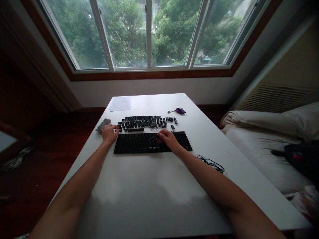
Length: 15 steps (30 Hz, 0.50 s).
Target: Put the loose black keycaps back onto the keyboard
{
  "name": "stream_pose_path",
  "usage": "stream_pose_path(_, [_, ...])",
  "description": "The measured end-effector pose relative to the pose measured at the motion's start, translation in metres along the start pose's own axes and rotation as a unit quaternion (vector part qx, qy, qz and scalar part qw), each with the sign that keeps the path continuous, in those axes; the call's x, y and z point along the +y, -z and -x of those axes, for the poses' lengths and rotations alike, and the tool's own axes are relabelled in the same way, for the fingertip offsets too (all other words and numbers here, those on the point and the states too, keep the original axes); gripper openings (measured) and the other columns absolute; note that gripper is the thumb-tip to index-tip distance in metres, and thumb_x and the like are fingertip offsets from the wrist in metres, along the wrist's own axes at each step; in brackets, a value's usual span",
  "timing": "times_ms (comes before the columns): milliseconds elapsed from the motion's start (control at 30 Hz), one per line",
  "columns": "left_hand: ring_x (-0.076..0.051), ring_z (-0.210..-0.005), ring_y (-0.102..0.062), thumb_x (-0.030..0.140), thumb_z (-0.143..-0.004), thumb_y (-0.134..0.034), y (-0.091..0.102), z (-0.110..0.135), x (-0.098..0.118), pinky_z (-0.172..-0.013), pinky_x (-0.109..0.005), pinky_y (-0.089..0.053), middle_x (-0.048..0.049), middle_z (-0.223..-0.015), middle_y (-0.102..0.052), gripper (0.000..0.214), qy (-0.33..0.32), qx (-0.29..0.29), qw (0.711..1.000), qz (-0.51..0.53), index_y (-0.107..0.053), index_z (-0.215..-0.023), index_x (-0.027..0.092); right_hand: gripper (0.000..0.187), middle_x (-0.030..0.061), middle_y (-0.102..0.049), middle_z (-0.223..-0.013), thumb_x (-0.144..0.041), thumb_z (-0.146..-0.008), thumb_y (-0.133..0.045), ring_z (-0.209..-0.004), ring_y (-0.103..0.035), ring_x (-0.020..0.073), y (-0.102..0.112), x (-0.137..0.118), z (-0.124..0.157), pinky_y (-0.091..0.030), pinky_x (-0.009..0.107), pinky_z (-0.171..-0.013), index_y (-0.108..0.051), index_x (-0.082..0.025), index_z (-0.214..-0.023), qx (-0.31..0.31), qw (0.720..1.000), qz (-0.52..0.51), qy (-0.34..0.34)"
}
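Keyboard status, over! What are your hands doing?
Left hand at far-left corner of the keyboard, beside the loose keycaps. Right hand resting on keyboard, grip unclear. Cable lies off right, apart.

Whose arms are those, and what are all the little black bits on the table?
There is no machine here. The arms belong to a person who wears a camera on the head, so this one picture shows what that person sees when looking down.

They sit at a white table under a window. The right hand rests on a black keyboard. The little black bits are key caps, lying in rows just behind it. The left hand is at the left end of those rows, beside a grey cloth. Also there are a sheet of paper, a purple tool and a cable.

It is too small to tell if either hand holds anything.
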State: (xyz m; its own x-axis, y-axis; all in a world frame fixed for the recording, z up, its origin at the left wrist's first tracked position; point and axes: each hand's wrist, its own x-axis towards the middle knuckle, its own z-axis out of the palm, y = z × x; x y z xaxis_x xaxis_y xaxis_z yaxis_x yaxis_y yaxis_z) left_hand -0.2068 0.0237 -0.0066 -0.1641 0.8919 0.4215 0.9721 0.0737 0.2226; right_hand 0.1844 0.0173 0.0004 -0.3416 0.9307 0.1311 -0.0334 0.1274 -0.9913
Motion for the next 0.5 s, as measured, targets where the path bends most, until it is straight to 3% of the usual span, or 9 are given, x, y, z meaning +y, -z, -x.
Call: stream_pose_path(500, [-0.035,-0.105,-0.053,0.043,-0.086,-0.061,0.0016,-0.0058,0.0071,-0.088,-0.047,-0.039,-0.0111,-0.105,-0.068,0.023,-0.013,-0.033,0.999,-0.030,-0.075,-0.094,0.027,0.040,-0.0003,-0.070,-0.070,-0.060,-0.078,-0.071,-0.059,-0.065,0.0161,0.0004,0.0039,-0.0024,-0.051,0.028,-0.056,-0.060,-0.022,-0.082,-0.006,1.000,-0.010,-0.004])
